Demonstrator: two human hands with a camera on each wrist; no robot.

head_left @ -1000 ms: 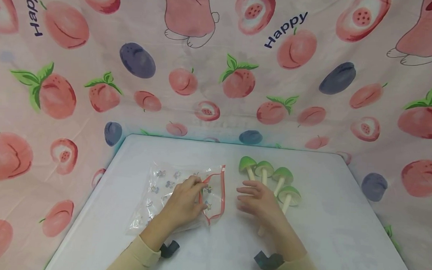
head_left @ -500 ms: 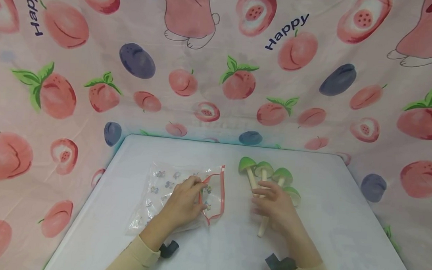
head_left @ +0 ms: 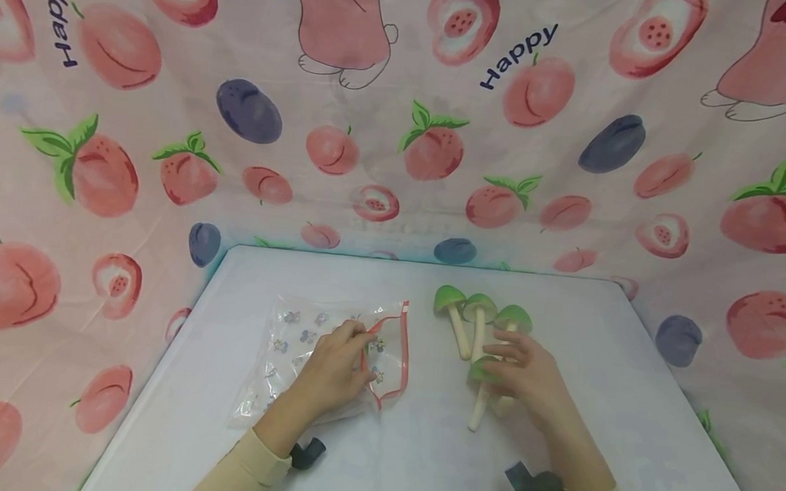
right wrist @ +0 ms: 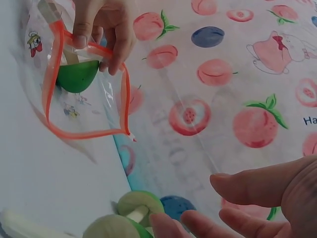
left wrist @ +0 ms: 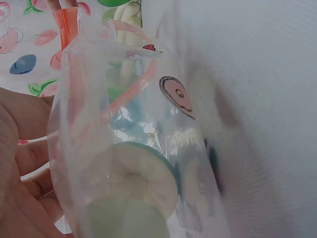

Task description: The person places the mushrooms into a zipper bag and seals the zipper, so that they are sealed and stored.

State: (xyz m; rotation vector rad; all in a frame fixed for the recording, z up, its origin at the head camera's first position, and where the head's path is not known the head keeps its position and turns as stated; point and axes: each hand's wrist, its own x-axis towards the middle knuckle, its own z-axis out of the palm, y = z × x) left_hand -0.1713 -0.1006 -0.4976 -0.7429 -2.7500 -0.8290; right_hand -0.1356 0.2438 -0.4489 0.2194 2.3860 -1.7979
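Note:
My left hand (head_left: 337, 363) pinches the red-edged mouth of a clear zip bag (head_left: 285, 343), which lies on the left of the table with its mouth facing right. Inside the bag, the right wrist view shows a green-capped toy mushroom (right wrist: 78, 77); pale stems and caps (left wrist: 138, 173) show through the plastic in the left wrist view. My right hand (head_left: 534, 377) hovers over a group of green-capped mushrooms on the right, thumb and fingers apart. One mushroom cap (head_left: 483, 369) lies right by its fingertips; another is hidden behind the hand. Farther back lie more mushrooms (head_left: 451, 299).
Under everything is a white tabletop (head_left: 418, 463). A pink fruit-print cloth (head_left: 384, 115) hangs behind it and along both sides. Black pieces (head_left: 534, 483) sit at both wrists.
My right hand has moved to the right, from beside the bag mouth to over the mushrooms, uncovering a nearer one's cap. The left hand and bag have stayed in place.

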